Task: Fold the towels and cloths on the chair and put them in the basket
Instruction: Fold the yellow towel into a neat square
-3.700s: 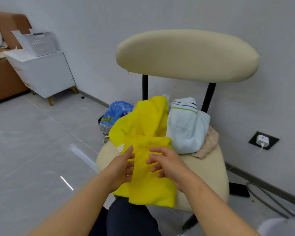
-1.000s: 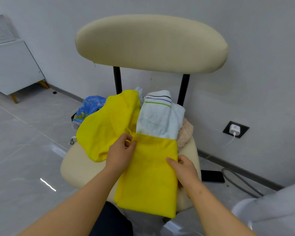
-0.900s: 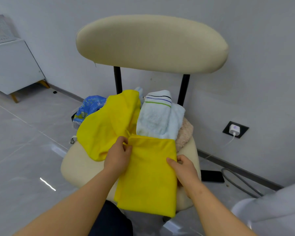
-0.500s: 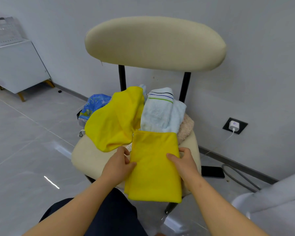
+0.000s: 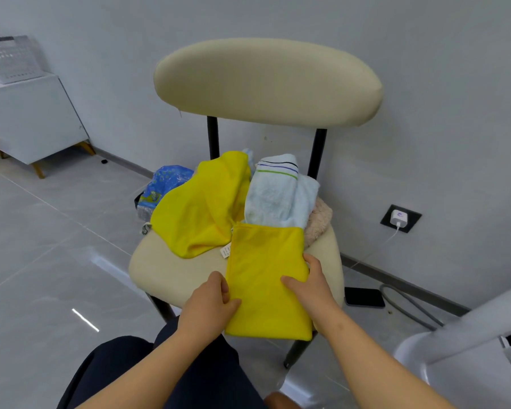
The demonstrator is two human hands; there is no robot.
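Basket [image 5: 11,59]: a white slotted box is shown far left on a cabinet [image 5: 33,119], well apart from the chair [image 5: 165,270].
Loose yellow cloth [image 5: 198,211]: it is heaped unfolded on the seat's left and is judged limp.
Left hand [image 5: 208,305]: the folded cloth's left edge is pinched, thumb on top and fingers beneath.
Folded yellow cloth [image 5: 266,276]: it is judged light, soft, floppy and unbreakable. It is best taken at both long edges or supported flat, so that the fold is kept. A smooth, bright rectangle is shown on the seat's front right, its near end overhanging, with a white label at 1 corner.
Right hand [image 5: 311,286]: the right edge is gripped, with the fingers curled round it.
Striped towel [image 5: 275,193]: pale blue with 3 stripes, it is bunched just behind the folded cloth.
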